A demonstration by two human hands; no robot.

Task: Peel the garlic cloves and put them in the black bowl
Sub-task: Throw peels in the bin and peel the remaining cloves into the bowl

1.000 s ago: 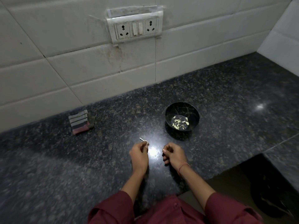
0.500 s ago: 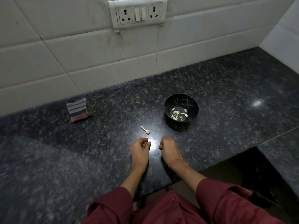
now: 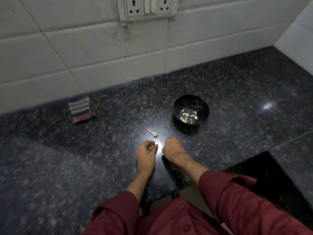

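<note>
The black bowl (image 3: 191,110) stands on the dark granite counter and holds several pale peeled garlic cloves (image 3: 187,115). A small garlic stem piece with a dry skin tip (image 3: 153,133) lies on the counter left of the bowl, just beyond my hands. My left hand (image 3: 146,152) rests on the counter with its fingers curled; I see nothing in it. My right hand (image 3: 172,148) is right beside it, curled into a fist with its back up. What its fingers enclose is hidden. A bright glare sits between the two hands.
A folded striped cloth (image 3: 81,110) lies at the back left near the white tiled wall. A socket plate (image 3: 147,7) is on the wall above. The counter edge (image 3: 169,192) runs close to my body, with a dark gap at the lower right.
My left hand has let go of the garlic stem piece, which now lies on the counter. Both hands stay close together near the front edge. The view has tilted downward.
</note>
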